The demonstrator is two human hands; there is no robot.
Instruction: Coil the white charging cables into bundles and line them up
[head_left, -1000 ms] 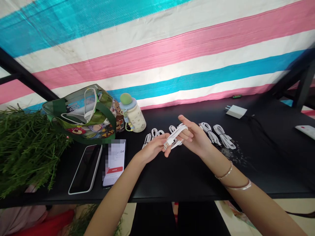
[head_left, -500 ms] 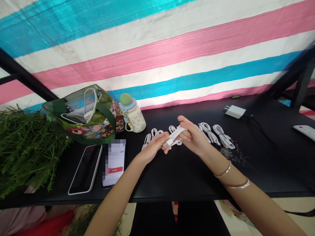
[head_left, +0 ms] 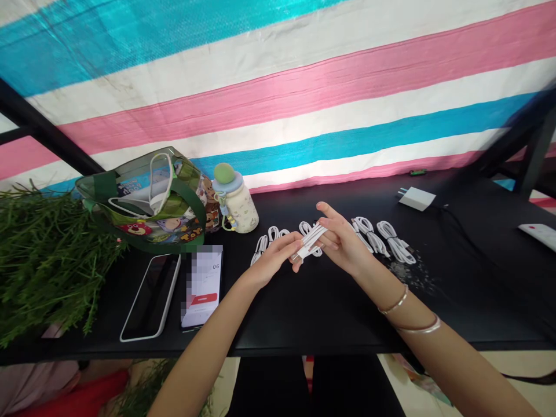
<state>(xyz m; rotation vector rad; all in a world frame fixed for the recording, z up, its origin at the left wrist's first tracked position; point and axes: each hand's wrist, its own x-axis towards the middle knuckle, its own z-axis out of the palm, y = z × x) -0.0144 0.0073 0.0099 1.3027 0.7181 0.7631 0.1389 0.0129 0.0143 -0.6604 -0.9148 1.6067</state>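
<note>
Between my two hands, above the black table, is a folded white charging cable (head_left: pixel 313 236). My left hand (head_left: pixel 278 256) pinches its lower left end, near the plug. My right hand (head_left: pixel 341 234) has its fingers curled round the upper right end, with the thumb raised. Behind the hands, several bundled white cables lie in a row on the table, among them a tied cable (head_left: pixel 396 242) at the right end and a looped cable (head_left: pixel 260 249) at the left. My hands partly cover the middle bundles.
On the left stand a green cartoon bag (head_left: pixel 160 223), a cream bottle (head_left: pixel 243 211) and leafy greenery (head_left: pixel 47 260). A white-edged phone (head_left: pixel 152 298) lies beside a lit phone (head_left: pixel 204 295). A white charger (head_left: pixel 417 198) with a black cord (head_left: pixel 464 231) is at right, near a white device (head_left: pixel 541 234).
My hands hold nearly the same place. The cable between them has fanned slightly, with its strands more spread. The view has shifted a little.
</note>
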